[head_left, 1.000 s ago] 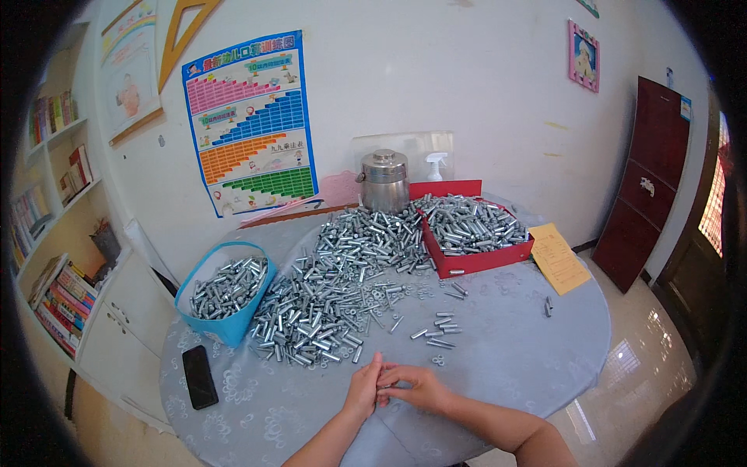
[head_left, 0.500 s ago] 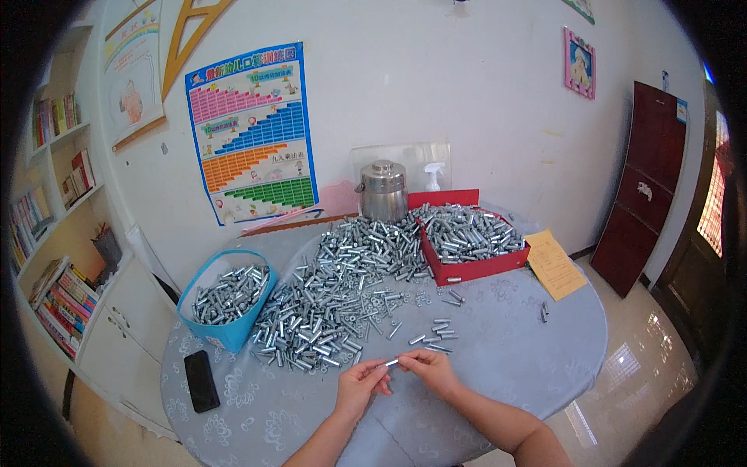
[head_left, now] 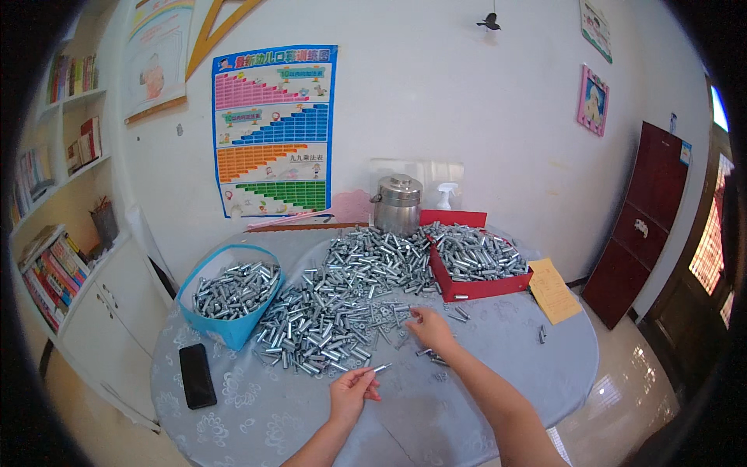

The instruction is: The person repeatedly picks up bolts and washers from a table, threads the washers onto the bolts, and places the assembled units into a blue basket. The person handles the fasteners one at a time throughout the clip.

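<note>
My left hand (head_left: 352,395) is near the front of the table, its thumb and fingers pinched on a silvery metal bolt (head_left: 381,367) with a thin end pointing up and to the right. My right hand (head_left: 433,330) reaches farther out, its bent fingertips at the right edge of the scattered small washers and nuts (head_left: 384,314). Whatever those fingertips pinch is too small to make out. A wide heap of metal bolts and sleeves (head_left: 311,331) spreads beyond my left hand. Several loose sleeves (head_left: 433,356) lie partly hidden under my right wrist.
Bolts fill a blue fabric bin (head_left: 237,331) on the left and a red box (head_left: 490,288) on the right. A black phone (head_left: 198,377) lies at front left. Behind the heap stand a steel pot (head_left: 398,206) and a spray bottle (head_left: 445,196). Yellow paper (head_left: 555,292) lies at right.
My right hand has let go of the metal bolt and moved away to the small washers and nuts. The left hand keeps the bolt. The whole view has shifted slightly.
</note>
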The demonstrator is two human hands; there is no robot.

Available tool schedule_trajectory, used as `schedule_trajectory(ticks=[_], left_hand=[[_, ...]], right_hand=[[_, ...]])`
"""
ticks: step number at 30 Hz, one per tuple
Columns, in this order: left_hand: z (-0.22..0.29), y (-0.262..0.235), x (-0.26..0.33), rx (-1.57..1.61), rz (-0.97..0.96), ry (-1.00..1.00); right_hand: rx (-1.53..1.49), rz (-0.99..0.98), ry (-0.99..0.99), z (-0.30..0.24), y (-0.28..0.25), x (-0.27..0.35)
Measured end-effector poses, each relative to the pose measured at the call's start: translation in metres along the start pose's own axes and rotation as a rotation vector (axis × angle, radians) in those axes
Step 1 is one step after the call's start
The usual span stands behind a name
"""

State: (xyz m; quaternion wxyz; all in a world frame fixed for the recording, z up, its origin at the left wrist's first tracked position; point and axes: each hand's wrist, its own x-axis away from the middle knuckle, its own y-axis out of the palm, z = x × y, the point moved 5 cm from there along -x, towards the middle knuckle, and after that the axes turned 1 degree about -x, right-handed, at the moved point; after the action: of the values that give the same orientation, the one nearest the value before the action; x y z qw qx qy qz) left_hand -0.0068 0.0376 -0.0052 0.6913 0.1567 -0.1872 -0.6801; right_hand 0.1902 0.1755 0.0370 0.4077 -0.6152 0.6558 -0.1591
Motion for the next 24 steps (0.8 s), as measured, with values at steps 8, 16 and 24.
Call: schedule_trajectory(ticks=[8,16,24], left_hand=[[-0.005,-0.009,-0.002,0.02,0.068,-0.053],[-0.004,-0.003,0.001,0.005,0.062,-0.077],[0.002,-0.005,0.002,-0.005,0.083,-0.065]], right_hand=[[0.184,-0.061,-0.023,0.003,0.022,-0.022],[0.237,-0.087,-0.411,0.014,0.013,-0.011],[0.616,-0.43,-0.111,0.016,-0.023,-0.016]])
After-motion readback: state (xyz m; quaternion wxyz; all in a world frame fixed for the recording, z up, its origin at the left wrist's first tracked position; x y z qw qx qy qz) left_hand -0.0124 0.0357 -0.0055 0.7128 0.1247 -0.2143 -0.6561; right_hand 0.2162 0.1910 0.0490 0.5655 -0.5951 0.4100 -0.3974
